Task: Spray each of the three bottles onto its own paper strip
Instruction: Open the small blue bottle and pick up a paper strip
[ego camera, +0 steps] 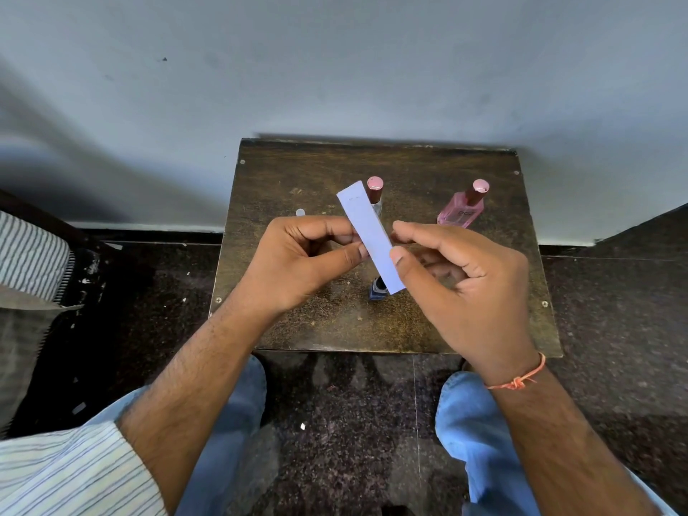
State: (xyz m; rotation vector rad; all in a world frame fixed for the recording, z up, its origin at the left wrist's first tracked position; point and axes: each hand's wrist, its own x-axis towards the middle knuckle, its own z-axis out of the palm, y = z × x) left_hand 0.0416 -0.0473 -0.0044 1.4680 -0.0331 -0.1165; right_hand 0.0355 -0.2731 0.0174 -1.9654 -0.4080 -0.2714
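Note:
A white paper strip [368, 232] is held slantwise above the small dark table [465, 322]. My left hand [298, 262] pinches its left edge and my right hand [465, 284] pinches its right edge. Behind the strip stands a bottle with a pink cap [375, 189], mostly hidden. A pink bottle with a pink cap [463, 208] stands at the back right. A dark blue bottle [378, 288] shows just below the strip's lower end. A small clear cap-like top [300, 212] peeks out behind my left hand; what it belongs to is hidden.
The table stands against a pale wall [335, 68]. Dark speckled floor [353, 422] surrounds it, with my knees in blue jeans [473, 422] at the front edge. A striped cloth on a dark seat [29, 255] lies at the left.

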